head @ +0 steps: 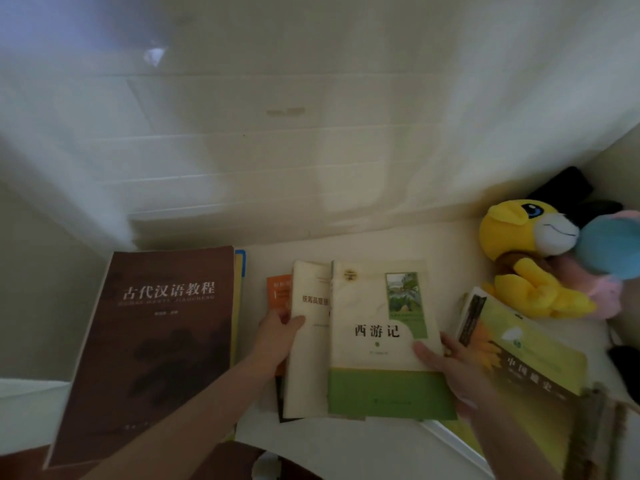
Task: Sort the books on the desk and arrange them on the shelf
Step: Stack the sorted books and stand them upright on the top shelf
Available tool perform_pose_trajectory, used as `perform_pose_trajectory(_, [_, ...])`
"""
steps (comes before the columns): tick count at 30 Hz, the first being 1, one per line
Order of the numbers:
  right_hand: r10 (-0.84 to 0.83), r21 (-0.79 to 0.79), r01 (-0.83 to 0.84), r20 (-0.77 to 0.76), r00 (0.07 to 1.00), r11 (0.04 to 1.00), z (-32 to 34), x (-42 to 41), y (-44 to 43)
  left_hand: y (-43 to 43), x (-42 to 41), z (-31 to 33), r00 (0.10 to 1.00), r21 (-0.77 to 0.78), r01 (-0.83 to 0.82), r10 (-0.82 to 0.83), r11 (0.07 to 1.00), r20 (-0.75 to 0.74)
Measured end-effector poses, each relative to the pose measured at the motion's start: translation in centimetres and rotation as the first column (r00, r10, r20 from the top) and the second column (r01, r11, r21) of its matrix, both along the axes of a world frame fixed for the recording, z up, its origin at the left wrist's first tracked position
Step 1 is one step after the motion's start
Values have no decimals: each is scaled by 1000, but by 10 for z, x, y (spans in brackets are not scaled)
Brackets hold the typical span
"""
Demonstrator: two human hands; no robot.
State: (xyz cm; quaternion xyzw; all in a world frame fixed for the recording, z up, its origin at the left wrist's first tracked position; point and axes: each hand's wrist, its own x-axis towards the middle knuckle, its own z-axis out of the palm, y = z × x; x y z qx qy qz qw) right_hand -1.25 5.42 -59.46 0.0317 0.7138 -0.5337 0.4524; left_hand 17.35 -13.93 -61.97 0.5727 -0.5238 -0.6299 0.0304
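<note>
while both hands hold the overlapped books at the centre, the desk (450, 244) carries further items on each side. the left hand (277, 337) grips the left edge of the cream book (311, 358), thumb curled onto its cover. an orange book (277, 289) lies partly under that book. the right hand (457, 372) grips the right edge of the green-and-cream book (377, 341), thumb pressed on the cover. this book overlaps the cream book. a large brown book (156, 341) lies at left on a stack with yellow and blue edges, just beside the left forearm. a yellow-green book (533, 358) lies at right, close against the right hand. a yellow plush toy (526, 244) and a pink-and-blue plush toy (613, 251) occupy the rear right corner. a white panelled surface (277, 168) rises behind the desk.
</note>
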Motion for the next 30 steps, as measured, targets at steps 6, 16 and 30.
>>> perform_pose_trajectory(6, [71,4,-71,41,997,997,-14,23,-15,1,0,-4,988,213,-78,104,974,-112])
perform_pose_trajectory(16, [550,498,-353,-330,767,792,-33,53,-42,19,-5,-28,954,127,-165,191,978,-232])
perform_pose_trajectory(30, [61,-16,-71,-344,937,997,31,51,15,0,-7,-30,956,127,-120,149,985,-253])
